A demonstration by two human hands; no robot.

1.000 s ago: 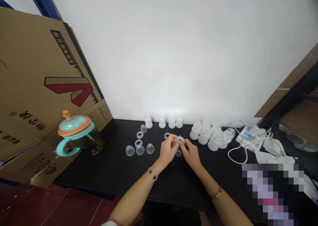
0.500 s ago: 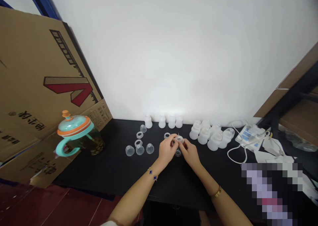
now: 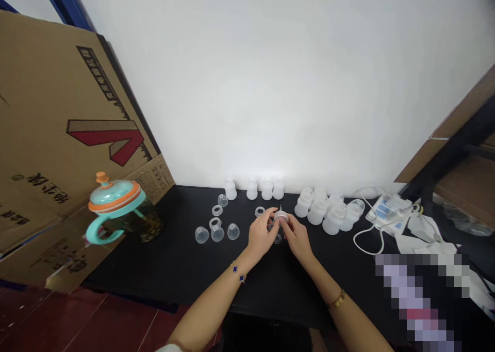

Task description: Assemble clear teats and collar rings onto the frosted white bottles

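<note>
My left hand and my right hand meet over the black table, both closed on a white bottle collar ring. A thin pointed tip, maybe a teat's, rises from its middle. Just under the fingers lies a small clear part, partly hidden. Behind my left hand rests another collar ring. Further left are a clear dome cap with several others like it, and two loose collar rings, one of them a white ring.
Several uncapped white baby bottles stand along the wall. Capped bottles cluster to the right, beside a white cable and papers. A teal jug and a large cardboard box are on the left.
The collar ring in my hands has turned, showing its top and the pointed tip more clearly. My fingers have shifted slightly around it; the other things have stayed put.
</note>
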